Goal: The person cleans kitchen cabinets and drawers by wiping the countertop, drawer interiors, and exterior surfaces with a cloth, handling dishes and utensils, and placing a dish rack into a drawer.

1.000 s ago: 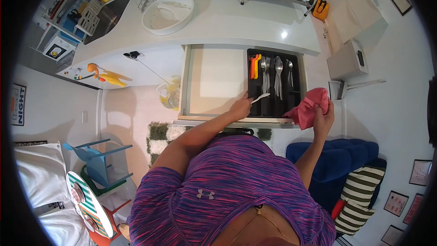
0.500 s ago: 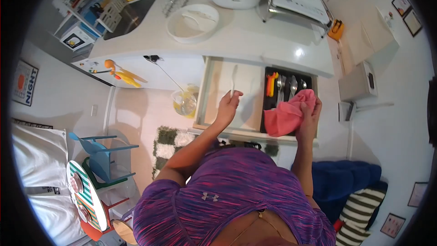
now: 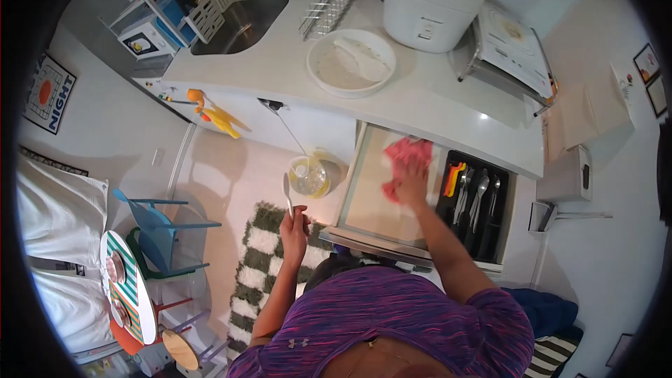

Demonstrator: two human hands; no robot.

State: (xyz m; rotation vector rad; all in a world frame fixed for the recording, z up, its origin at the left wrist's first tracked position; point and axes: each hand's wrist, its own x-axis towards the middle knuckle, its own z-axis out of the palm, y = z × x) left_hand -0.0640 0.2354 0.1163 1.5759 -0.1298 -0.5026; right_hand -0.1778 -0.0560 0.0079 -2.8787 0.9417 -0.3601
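Note:
Pointing upward from my left hand (image 3: 295, 232) is a slim white utensil (image 3: 288, 194), its lower end inside my closed fingers. That hand is over the floor, left of the open drawer (image 3: 374, 213). My right hand (image 3: 411, 180) bears down on a crumpled pink cloth (image 3: 408, 148) against the drawer's pale bottom, and the hand is slightly blurred. Part of the cloth lies hidden under the palm. On the drawer's right side sits a black cutlery tray (image 3: 494, 232) with metal spoons (image 3: 480, 192) and orange-and-yellow handled pieces (image 3: 453, 177).
A white round basin (image 3: 318, 78) holding a white paddle-like piece rests on the counter (image 3: 448, 98). Behind it stand a wire rack (image 3: 325, 14), a white rice cooker (image 3: 430, 17) and a stove on a stand (image 3: 514, 52). A clear bin (image 3: 309, 176) stands left of the drawer.
My right hand has brought the pink cloth from above the cutlery tray onto the drawer bottom. My left hand has moved out of the drawer with the white utensil. The view has shifted.

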